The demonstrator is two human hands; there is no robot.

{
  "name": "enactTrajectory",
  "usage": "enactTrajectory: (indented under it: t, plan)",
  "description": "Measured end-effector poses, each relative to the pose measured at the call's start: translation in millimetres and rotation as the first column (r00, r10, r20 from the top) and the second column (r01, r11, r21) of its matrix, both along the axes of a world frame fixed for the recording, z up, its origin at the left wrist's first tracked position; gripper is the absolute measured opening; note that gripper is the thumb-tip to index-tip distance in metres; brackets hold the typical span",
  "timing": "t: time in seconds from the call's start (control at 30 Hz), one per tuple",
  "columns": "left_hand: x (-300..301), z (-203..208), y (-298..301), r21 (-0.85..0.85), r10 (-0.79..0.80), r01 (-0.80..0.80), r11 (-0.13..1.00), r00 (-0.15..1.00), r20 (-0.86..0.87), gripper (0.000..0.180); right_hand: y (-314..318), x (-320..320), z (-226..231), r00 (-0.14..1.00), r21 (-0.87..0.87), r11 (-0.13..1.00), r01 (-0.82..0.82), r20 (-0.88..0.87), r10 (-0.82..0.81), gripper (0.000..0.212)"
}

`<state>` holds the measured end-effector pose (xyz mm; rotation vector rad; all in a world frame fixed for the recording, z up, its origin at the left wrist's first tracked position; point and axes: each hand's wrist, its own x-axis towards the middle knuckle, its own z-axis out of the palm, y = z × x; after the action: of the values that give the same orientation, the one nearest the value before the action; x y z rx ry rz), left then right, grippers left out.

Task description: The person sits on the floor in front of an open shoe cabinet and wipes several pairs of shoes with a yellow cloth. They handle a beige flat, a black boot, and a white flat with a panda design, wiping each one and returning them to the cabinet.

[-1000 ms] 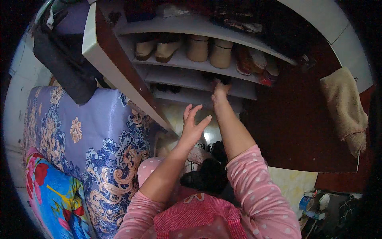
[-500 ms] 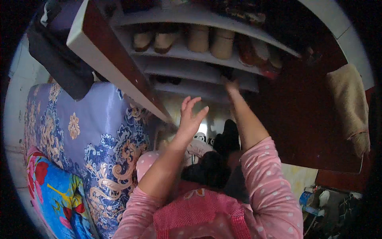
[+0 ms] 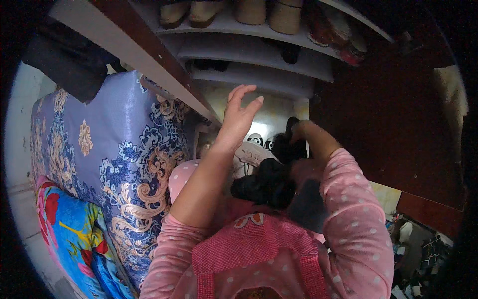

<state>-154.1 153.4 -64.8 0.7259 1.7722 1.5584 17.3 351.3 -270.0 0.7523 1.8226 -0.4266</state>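
Observation:
My right hand [image 3: 301, 130] is down near the floor, its fingers closed at the top of a black shoe [image 3: 288, 149]; part of the grip is hidden. My left hand [image 3: 242, 112] hangs in the air in front of the shoe rack, fingers apart and holding nothing. Below it lies a pale pink shoe with laces [image 3: 253, 155]. Beside that shoe are white slippers with black, face-like markings [image 3: 256, 139]. Closer to me sits a dark bundle [image 3: 264, 187] whose kind I cannot make out. A black shoe [image 3: 290, 54] stands on a lower shelf.
White shelves [image 3: 224, 46] hold beige boots [image 3: 285, 19], pale shoes [image 3: 204, 15] and red shoes [image 3: 343, 42]. A tall panel [image 3: 144, 45] stands at left, beside a blue patterned bed cover [image 3: 119, 107] and a bright floral blanket [image 3: 74, 224]. Dark red board [image 3: 388, 129] fills the right.
My right hand has come down from the lower shelf to the black shoe on the floor. My left hand stays raised and open. The view has tilted downward.

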Motion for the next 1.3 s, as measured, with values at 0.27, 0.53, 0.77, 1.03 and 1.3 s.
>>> enactTrajectory:
  t: [0.27,0.53,0.77,1.03,1.3]
  plan:
    - [-9,-11,-3,-0.006,0.006,-0.006,1.0,1.0,-0.019,0.036,-72,-3,-83,0.999,0.186,0.982,-0.03,0.021,0.027,0.045]
    - [-5,-7,-5,0.038,-0.016,0.015,0.999,1.0,0.024,0.036,17,-19,17,0.857,0.18,0.931,0.316,-0.474,-0.199,0.045]
    - [5,-31,-22,-0.153,0.233,-0.19,0.97,0.903,0.36,0.06,-41,-17,218,0.218,-0.569,0.707,0.419,-0.693,-0.687,0.042]
    - [52,-17,-79,0.328,-0.308,0.055,0.943,0.516,0.799,0.088,-150,44,295,-0.167,-0.924,0.36,-0.127,-0.337,-0.926,0.058]
    - [108,-10,-102,0.561,-0.524,0.278,0.78,0.78,0.342,0.038,-206,73,296,-0.22,-0.843,0.532,0.076,-0.535,-0.816,0.043]
